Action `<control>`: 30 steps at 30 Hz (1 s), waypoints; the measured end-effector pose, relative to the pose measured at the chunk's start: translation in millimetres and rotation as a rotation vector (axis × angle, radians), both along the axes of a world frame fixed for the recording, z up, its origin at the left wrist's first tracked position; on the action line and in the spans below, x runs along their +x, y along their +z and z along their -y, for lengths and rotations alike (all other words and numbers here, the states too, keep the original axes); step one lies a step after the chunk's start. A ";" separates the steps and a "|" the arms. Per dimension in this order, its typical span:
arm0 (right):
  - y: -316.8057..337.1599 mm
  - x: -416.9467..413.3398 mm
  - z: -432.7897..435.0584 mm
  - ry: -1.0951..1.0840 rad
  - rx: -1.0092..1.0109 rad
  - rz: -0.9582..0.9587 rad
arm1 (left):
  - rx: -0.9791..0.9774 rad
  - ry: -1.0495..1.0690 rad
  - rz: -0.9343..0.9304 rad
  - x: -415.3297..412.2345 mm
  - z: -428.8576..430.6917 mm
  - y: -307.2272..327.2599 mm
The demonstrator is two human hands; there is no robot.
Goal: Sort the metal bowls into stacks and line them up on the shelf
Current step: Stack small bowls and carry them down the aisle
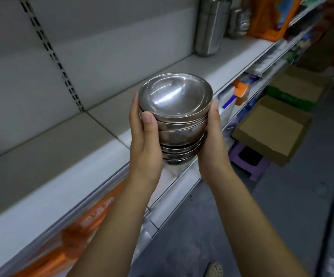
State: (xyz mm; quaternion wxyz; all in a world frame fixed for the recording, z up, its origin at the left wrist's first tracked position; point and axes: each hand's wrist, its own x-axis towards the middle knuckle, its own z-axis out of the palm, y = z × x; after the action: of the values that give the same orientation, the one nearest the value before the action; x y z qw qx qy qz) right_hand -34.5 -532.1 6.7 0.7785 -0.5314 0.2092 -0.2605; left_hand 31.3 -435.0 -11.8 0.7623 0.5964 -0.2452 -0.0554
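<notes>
View from head cam, looking down at two bare arms reaching fwd. Left hand [145,140] and right hand [212,142] hold a stack of metal bowls [177,124] between them, one palm on each side. Fingers [147,121] are curled narrow round the stack: the left thumb presses the near side just under the top rims, and the right thumb lies up along the right side. The other fingers wrap behind, mostly hidden.

The stack sits right between the fingers, raised in the air, not resting on anything. Its long axis runs roughly upright, top bowl mouth-up and tipped a little toward the cam. The bowls are unevenly nested, with gaps showing lower down; I can't count them exactly.

The shelf [102,124] lies beyond and left of the fingers, a pale flat board w/ bare room directly behind the stack. The stack hangs approx over the shelf's front edge. The left hand is on the shelf side, so it's the nearer one; the right hand is over the aisle. Likely next move: carry the stack fwd and down, away from the body, keeping it upright so the loose bowls don't slide.

Far beyond the right fingers, a steel flask [210,27] stands on the same shelf. Right of the fingers and lower, cardboard boxes [270,128] sit on the floor.
</notes>
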 end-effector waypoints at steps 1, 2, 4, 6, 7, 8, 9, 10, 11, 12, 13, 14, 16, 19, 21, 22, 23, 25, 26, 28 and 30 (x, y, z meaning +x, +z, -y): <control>0.9 -6.7 13.8 -0.001 -0.010 -0.014 | 0.004 -0.006 0.001 -7.9 13.8 1.0; 2.2 -14.2 28.5 -0.002 -0.018 -0.023 | 0.009 -0.015 -0.003 -16.2 27.8 2.1; 4.6 -30.0 58.9 -0.011 -0.030 -0.023 | 0.023 -0.029 -0.043 -30.5 58.4 3.7; 5.7 -47.4 91.2 -0.028 -0.034 -0.030 | 0.030 -0.044 -0.075 -42.4 92.0 4.0; 6.9 -56.2 106.6 -0.033 -0.032 -0.033 | 0.031 -0.050 -0.077 -49.2 108.5 3.9; 7.4 -64.8 121.6 -0.034 -0.031 -0.036 | 0.027 -0.057 -0.076 -56.4 124.2 3.6; 7.2 -73.0 136.9 -0.037 -0.031 -0.038 | 0.021 -0.068 -0.075 -63.9 139.6 3.7; 6.9 -80.4 151.8 -0.042 -0.033 -0.037 | 0.016 -0.080 -0.077 -71.8 154.1 4.1; 6.5 -86.9 165.7 -0.050 -0.035 -0.037 | 0.013 -0.095 -0.078 -79.5 168.0 4.3; 4.8 -92.6 179.0 -0.062 -0.036 -0.037 | 0.009 -0.105 -0.078 -86.2 180.6 4.5; 2.6 -97.1 191.1 -0.076 -0.033 -0.037 | 0.004 -0.111 -0.077 -91.6 192.7 4.7; 0.2 -101.2 202.3 -0.092 -0.024 -0.041 | 0.007 -0.112 -0.073 -95.5 204.1 4.1; -2.4 -108.1 222.3 -0.104 -0.007 -0.051 | 0.018 -0.122 -0.069 -100.5 225.4 4.1; -1.2 -110.1 251.0 -0.131 -0.013 -0.093 | 0.013 -0.152 -0.081 -100.5 255.2 4.5; -0.5 -106.4 270.6 -0.132 -0.012 -0.119 | 0.022 -0.156 -0.087 -96.6 274.0 5.9; -0.8 -102.6 280.2 -0.125 -0.010 -0.124 | 0.030 -0.153 -0.090 -92.4 282.9 5.9; -0.2 -97.2 288.8 -0.118 -0.005 -0.122 | 0.036 -0.149 -0.092 -86.7 291.8 5.5; 0.9 -82.9 307.8 -0.118 0.012 -0.104 | 0.054 -0.131 -0.091 -70.8 311.2 4.0; 0.7 -74.4 318.6 -0.127 0.017 -0.099 | 0.056 -0.124 -0.086 -61.7 322.1 3.0; 1.4 -56.0 341.6 -0.147 -0.008 -0.097 | 0.041 -0.131 -0.085 -42.1 346.6 2.3; 4.7 -35.5 368.0 -0.173 -0.030 -0.100 | 0.013 -0.172 -0.092 -21.8 375.1 4.3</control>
State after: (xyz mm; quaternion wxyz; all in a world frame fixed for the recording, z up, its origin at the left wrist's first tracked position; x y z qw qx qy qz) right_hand -70.0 -900.1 11.3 0.7337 -0.5351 0.2891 -0.3030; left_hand 9.5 -810.0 -7.5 0.7614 0.5747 -0.2601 -0.1496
